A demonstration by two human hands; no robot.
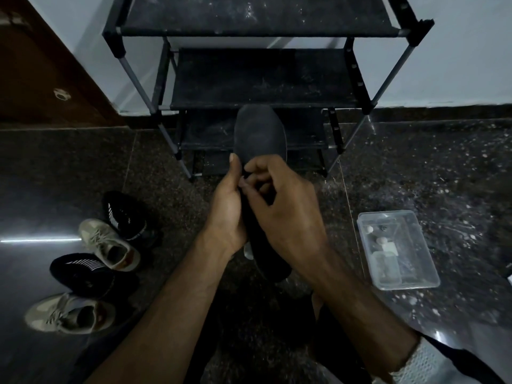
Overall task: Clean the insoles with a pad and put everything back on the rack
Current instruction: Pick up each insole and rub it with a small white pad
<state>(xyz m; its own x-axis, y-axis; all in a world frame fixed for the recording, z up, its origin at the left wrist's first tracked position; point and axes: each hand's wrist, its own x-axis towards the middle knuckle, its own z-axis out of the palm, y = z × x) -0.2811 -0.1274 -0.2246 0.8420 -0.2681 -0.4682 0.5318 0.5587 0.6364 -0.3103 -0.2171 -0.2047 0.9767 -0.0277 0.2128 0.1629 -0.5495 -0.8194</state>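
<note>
While both hands grip one insole [259,134], four shoes [109,243] wait.

Dark floor [415,167]: rack [260,76], shoes [110,245], box [397,249].

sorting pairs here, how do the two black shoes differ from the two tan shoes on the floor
The black shoes have white stripes on the upper and no visible laces; the tan shoes are plain beige and laced. The tan shoes' openings face the camera, showing the inside; the black shoes' insides stay too dark to see. All four sit on the floor, left of the hands, alternating by colour.

Shoes [91,261] left; box [397,249] right
</note>
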